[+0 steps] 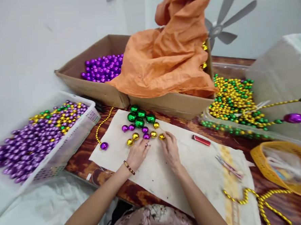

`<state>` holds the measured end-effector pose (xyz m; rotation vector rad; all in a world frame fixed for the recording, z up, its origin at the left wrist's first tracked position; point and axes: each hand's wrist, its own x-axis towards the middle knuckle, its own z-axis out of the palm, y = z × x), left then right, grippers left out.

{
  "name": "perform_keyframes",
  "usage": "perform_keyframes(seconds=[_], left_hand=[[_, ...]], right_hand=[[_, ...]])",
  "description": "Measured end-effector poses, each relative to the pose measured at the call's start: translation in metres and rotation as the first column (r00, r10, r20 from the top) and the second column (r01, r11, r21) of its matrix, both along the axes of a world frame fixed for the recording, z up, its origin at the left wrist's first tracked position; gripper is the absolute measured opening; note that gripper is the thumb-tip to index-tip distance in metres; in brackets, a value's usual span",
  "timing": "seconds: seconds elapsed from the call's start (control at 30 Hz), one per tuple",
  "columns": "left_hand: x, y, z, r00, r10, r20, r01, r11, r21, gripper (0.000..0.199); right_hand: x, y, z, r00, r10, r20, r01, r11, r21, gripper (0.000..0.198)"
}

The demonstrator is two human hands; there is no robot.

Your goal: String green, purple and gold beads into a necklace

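Observation:
On a white cloth [154,173], my left hand [139,153] lies with fingers extended, its fingertips next to a shiny purple ball [146,136]. My right hand [171,148] rests to the right, fingers loosely bent and apart, nearest to a gold ball [162,136] at its fingertips. Around the hands are more gold balls [136,136] and purple balls [125,128]. Beyond them several larger green balls [139,122] sit in a cluster. A gold bead strand [98,131] ending in a purple ball [104,146] lies at the cloth's left edge.
A cardboard box [93,87] with purple balls and orange fabric [163,64] stands behind. Left is a white basket [89,119] of beads; right, a clear bin [209,122] of beads. A red object [201,140], pliers [229,167], gold beads [263,200] and an orange basket [257,157] lie right.

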<state>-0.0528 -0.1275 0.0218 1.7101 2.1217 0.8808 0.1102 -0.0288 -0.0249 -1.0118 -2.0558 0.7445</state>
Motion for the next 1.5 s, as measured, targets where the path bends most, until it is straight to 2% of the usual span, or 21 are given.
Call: perform_keyframes(seconds=[0.13, 0.27, 0.4, 0.5, 0.57, 0.73, 0.8, 0.83, 0.87, 0.9, 0.97, 1.0, 1.03, 1.07, 1.13, 1.2, 1.33, 1.4, 1.5], left_hand=[[0.019, 0.027, -0.01, 0.958, -0.142, -0.25, 0.135, 0.99, -0.046, 0.023], [0.026, 0.048, -0.019, 0.902, -0.216, -0.374, 0.233, 0.973, 0.0, 0.021], [0.033, 0.064, -0.021, 0.861, -0.227, -0.455, 0.25, 0.968, -0.01, 0.02], [0.04, 0.08, -0.015, 0.827, -0.252, -0.502, 0.256, 0.965, -0.064, 0.017], [0.044, 0.091, -0.009, 0.793, -0.28, -0.541, 0.255, 0.959, -0.122, 0.018], [0.049, 0.104, -0.004, 0.721, -0.295, -0.627, 0.169, 0.952, -0.253, 0.027], [0.049, 0.104, -0.005, 0.713, -0.283, -0.642, 0.141, 0.954, -0.264, 0.028], [0.049, 0.103, -0.005, 0.711, -0.28, -0.645, 0.136, 0.955, -0.265, 0.028], [0.049, 0.103, -0.004, 0.711, -0.277, -0.646, 0.135, 0.956, -0.262, 0.028], [0.05, 0.102, -0.003, 0.712, -0.272, -0.648, 0.134, 0.958, -0.255, 0.028], [0.05, 0.101, -0.001, 0.71, -0.255, -0.657, 0.136, 0.964, -0.228, 0.028], [0.05, 0.101, 0.0, 0.708, -0.243, -0.663, 0.139, 0.968, -0.206, 0.028], [0.05, 0.1, 0.001, 0.708, -0.227, -0.669, 0.142, 0.973, -0.18, 0.028], [0.05, 0.1, 0.002, 0.709, -0.207, -0.674, 0.144, 0.978, -0.149, 0.027], [0.049, 0.099, 0.002, 0.714, -0.171, -0.679, 0.156, 0.984, -0.083, 0.026], [0.049, 0.097, 0.001, 0.722, -0.127, -0.68, 0.177, 0.984, 0.004, 0.025], [0.057, 0.086, 0.002, 0.787, -0.079, -0.612, 0.272, 0.935, 0.229, 0.025], [0.068, 0.078, 0.001, 0.839, -0.119, -0.532, 0.326, 0.891, 0.315, 0.024], [0.088, 0.066, -0.003, 0.883, -0.226, -0.411, 0.379, 0.86, 0.341, 0.022]], right_hand=[[0.0, 0.006, 0.003, 0.999, 0.019, -0.027, -0.022, 0.991, -0.128, 0.042], [-0.003, 0.029, 0.01, 0.994, 0.111, 0.015, -0.103, 0.963, -0.249, 0.047], [-0.007, 0.063, 0.017, 0.981, 0.193, -0.004, -0.184, 0.93, -0.317, 0.045], [-0.008, 0.086, 0.021, 0.973, 0.231, -0.018, -0.221, 0.901, -0.373, 0.039], [-0.007, 0.095, 0.025, 0.977, 0.214, -0.015, -0.204, 0.903, -0.379, 0.038], [0.019, 0.089, 0.047, 0.992, 0.123, 0.035, -0.109, 0.952, -0.285, 0.03], [0.044, 0.088, 0.067, 0.994, 0.103, 0.031, -0.097, 0.982, -0.165, 0.027], [0.06, 0.092, 0.08, 0.995, 0.098, 0.03, -0.096, 0.994, -0.056, 0.025], [0.077, 0.101, 0.095, 0.997, 0.062, 0.037, -0.064, 0.996, 0.063, 0.026], [0.095, 0.114, 0.11, 0.997, -0.038, 0.066, 0.028, 0.989, 0.146, 0.027], [0.128, 0.151, 0.137, 0.932, -0.271, 0.239, 0.226, 0.954, 0.199, 0.033], [0.143, 0.174, 0.147, 0.854, -0.326, 0.406, 0.276, 0.945, 0.178, 0.038], [0.154, 0.197, 0.154, 0.745, -0.284, 0.603, 0.272, 0.955, 0.113, 0.041], [0.162, 0.218, 0.158, 0.7, -0.23, 0.676, 0.263, 0.963, 0.055, 0.039], [0.171, 0.253, 0.155, 0.639, -0.1, 0.763, 0.222, 0.973, -0.058, 0.028], [0.17, 0.276, 0.144, 0.597, 0.003, 0.802, 0.177, 0.975, -0.136, 0.027], [0.159, 0.293, 0.122, 0.513, 0.124, 0.85, 0.083, 0.978, -0.192, 0.04], [0.153, 0.298, 0.117, 0.47, 0.169, 0.867, 0.037, 0.977, -0.21, 0.041], [0.145, 0.303, 0.112, 0.398, 0.217, 0.891, 0.0, 0.972, -0.236, 0.036]])
